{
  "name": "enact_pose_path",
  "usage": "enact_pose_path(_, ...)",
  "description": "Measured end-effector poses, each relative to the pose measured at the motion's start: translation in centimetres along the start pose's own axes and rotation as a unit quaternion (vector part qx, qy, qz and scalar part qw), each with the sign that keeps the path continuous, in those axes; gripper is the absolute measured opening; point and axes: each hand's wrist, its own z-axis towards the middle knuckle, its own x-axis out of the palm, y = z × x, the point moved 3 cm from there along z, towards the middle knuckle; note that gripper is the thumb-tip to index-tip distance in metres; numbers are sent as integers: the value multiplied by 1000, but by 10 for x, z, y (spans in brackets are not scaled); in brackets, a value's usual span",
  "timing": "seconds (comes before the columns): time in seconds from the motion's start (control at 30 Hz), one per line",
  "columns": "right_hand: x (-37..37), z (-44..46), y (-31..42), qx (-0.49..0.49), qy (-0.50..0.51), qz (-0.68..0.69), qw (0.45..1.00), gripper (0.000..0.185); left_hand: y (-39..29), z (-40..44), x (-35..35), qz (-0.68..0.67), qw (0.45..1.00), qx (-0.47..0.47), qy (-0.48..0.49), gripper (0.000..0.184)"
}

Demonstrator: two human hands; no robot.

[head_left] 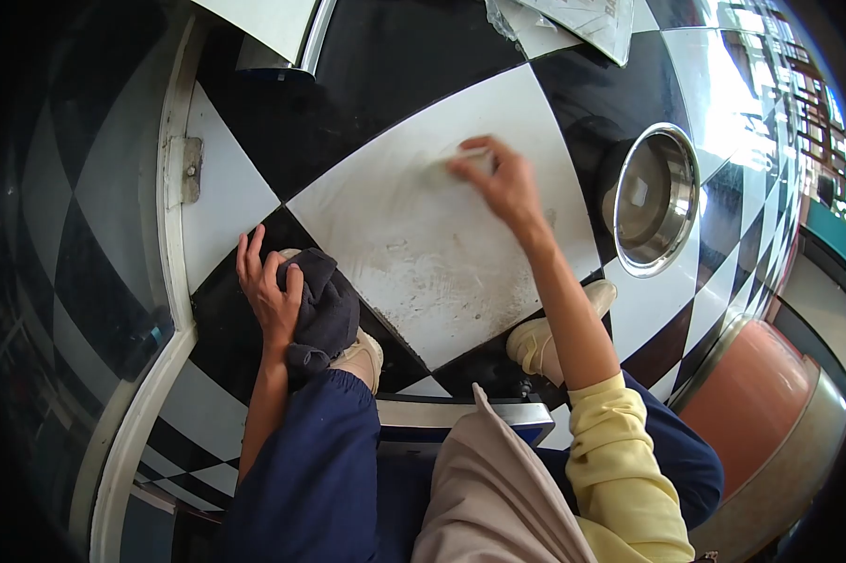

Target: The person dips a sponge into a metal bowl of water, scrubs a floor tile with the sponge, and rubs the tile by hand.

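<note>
1. Pinching dark grey fabric cloth (321, 293) with half-spread left hand (271, 291), left of white square tile (442, 249), perhaps for readiness.
2. Curling right hand (512, 185) over tile; blurred, cannot tell if pinching.
3. Having round steel bowl (655, 264) right of tile, probably for reach.

Right hand (509, 188) forward, left hand (272, 293) nearer

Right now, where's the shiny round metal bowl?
In the head view, the shiny round metal bowl is right of centre on the black-and-white checkered floor, to the right of the person's bare right hand.
</note>
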Motion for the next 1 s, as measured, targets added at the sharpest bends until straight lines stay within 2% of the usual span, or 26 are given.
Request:
enact_pose_path(0.1,-34,35,-28,77,-198,87,973,39,-1,-1,1,-3,1000,-6,1,13)
enact_pose_path(0.2,-29,32,-16,85,-132,33,987,41,-2,0,-1,-3,1000,-8,3,13)
enact_pose_path(0.23,-14,28,-2,39,-58,16,997,43,-2,0,0,-3,1000,-10,2,13)
enact_pose_path(0.27,-6,18,5,76,32,-6,997,44,-2,0,0,-3,1000,-11,2,13)
enact_pose_path(0.33,-11,21,9,44,31,-49,997,42,-2,0,-1,-3,1000,-10,5,13)
enact_pose_path(0.4,-35,43,-6,106,-104,-11,989,42,-3,-1,-1,-4,1000,-12,6,13)
enact_pose_path(0.43,-42,53,-14,81,-196,71,975,43,-3,0,-1,-5,1000,-11,6,13)
enact_pose_path(0.53,-27,48,-3,110,-142,19,984,44,-2,0,0,-4,1000,-6,1,13)
enact_pose_path(0.57,1,49,-13,-2,-89,62,994,43,-2,1,1,-5,1000,-6,0,13)
enact_pose_path(0.6,12,33,17,33,-6,-12,999,42,-2,1,0,-5,1000,-8,1,13)
enact_pose_path(0.67,20,30,37,-27,0,-36,999,41,-3,1,0,-4,1000,-7,2,14)
enact_pose_path(0.77,-5,56,21,79,-130,98,983,37,-2,0,-1,-1,1000,-11,1,14)
enact_pose_path(0.87,16,47,22,40,-95,82,991,39,-4,1,0,-7,1000,-12,0,14)
enact_pose_path(0.9,28,36,32,38,-22,22,999,42,-3,1,1,-7,1000,-11,-2,14)
enact_pose_path(0.93,38,26,38,-50,-18,-8,999,44,-2,0,0,-6,1000,-10,-2,14)
enact_pose_path(1.0,27,31,33,-12,-6,-12,1000,44,-1,0,1,-7,1000,-8,-2,14)
